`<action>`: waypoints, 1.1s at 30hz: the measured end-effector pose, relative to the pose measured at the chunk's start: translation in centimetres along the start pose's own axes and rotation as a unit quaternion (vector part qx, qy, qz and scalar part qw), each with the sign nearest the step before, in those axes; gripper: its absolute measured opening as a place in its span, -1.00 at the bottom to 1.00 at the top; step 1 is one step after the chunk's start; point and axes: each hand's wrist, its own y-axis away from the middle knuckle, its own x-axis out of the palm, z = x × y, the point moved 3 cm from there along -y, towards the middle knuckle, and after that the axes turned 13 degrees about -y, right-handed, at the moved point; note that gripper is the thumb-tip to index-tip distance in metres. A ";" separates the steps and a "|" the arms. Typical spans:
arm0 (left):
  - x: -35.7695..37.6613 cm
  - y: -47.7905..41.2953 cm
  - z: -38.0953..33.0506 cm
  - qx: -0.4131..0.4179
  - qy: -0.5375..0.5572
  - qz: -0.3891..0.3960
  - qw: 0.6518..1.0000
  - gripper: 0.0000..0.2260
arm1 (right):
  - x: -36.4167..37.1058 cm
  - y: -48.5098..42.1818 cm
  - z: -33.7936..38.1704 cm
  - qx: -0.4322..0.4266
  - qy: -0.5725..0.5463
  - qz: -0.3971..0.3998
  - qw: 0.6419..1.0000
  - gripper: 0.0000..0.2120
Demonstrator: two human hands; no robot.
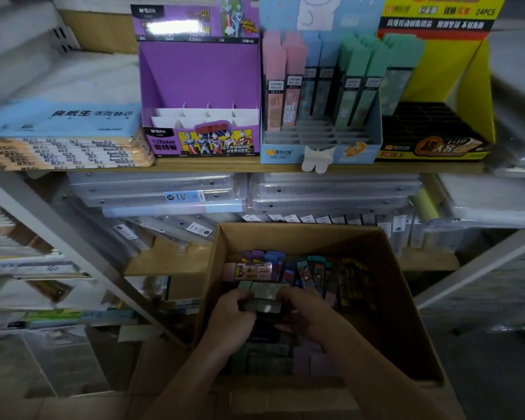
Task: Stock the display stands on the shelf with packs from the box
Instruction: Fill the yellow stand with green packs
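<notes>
An open cardboard box (406,286) stands below the shelf and is full of mixed packs (312,271). Both hands are inside it. My left hand (232,318) and my right hand (309,313) grip the two ends of a small bundle of greenish packs (262,297) just above the pile. On the shelf stand three display stands: a purple stand (199,74) with bare white slots, a light blue stand (322,145) holding pink, blue and green packs (322,77) in its back rows, and a yellow stand (467,86) with a bare black tray.
A stack of loose-leaf paper packs (64,137) lies left of the purple stand on the wooden shelf (361,168). Clear binders (331,189) fill the shelf below, behind the box. A slanted metal upright (61,234) runs at the left.
</notes>
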 end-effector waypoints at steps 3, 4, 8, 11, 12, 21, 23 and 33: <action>0.0 0.2 -0.2 -0.007 0.031 -0.008 0.999 -0.78 | -0.7 0.2 -0.4 -0.011 -0.022 0.000 1.000 -0.78; -0.1 0.3 -0.2 -0.011 0.044 -0.017 0.999 -0.84 | -1.1 0.3 -0.4 -0.014 -0.031 0.002 0.999 -0.77; -0.2 1.0 -0.8 -0.019 0.089 -0.066 0.994 -0.91 | -2.8 1.1 0.0 -0.047 -0.068 0.009 0.997 -0.74; -0.2 1.7 -2.1 -0.018 0.134 -0.088 0.987 -0.93 | -3.8 1.7 0.6 -0.071 -0.116 0.031 0.990 -0.71; -0.2 1.9 -2.6 -0.021 0.145 -0.091 0.985 -0.92 | -4.1 2.0 0.8 -0.076 -0.143 0.042 0.986 -0.70; 1.0 2.7 -7.4 0.024 0.374 0.093 0.923 -0.65 | -3.5 7.5 2.4 -0.090 -0.238 0.145 0.956 -0.59; 0.9 2.9 -8.2 0.037 0.426 0.114 0.897 -0.59 | -3.2 8.2 2.5 -0.084 -0.260 0.156 0.949 -0.60; 0.9 3.9 -12.3 0.067 0.491 0.122 0.860 -0.59 | -4.4 12.3 5.1 -0.108 -0.192 0.215 0.951 -0.68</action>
